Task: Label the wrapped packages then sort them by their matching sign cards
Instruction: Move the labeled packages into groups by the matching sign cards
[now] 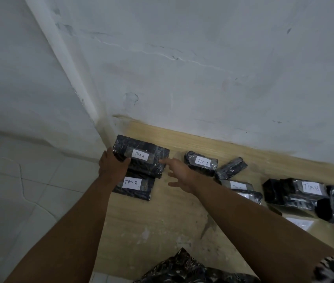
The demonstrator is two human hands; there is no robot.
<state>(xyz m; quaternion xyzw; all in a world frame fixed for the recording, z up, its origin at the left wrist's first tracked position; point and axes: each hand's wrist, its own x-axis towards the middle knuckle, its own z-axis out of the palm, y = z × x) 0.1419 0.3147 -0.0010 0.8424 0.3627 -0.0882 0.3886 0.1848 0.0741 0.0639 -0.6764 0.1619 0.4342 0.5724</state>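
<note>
Gripping TIM A package [141, 156] lengthwise along wall [203, 78] (left hand [112, 165]), right hand [180, 172] open

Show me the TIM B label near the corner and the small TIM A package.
TIM B label [131, 183]: head view, middle of the white paper.
small TIM A package [202, 161]: head view, top face, on its label.

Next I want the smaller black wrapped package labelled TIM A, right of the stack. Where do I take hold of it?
Probably its left end, from above with the open right hand, which is nearest. The smaller black wrapped TIM A package lies flat. That end faces bare wooden floor, while an unlabelled black package crowds its right end.
</note>
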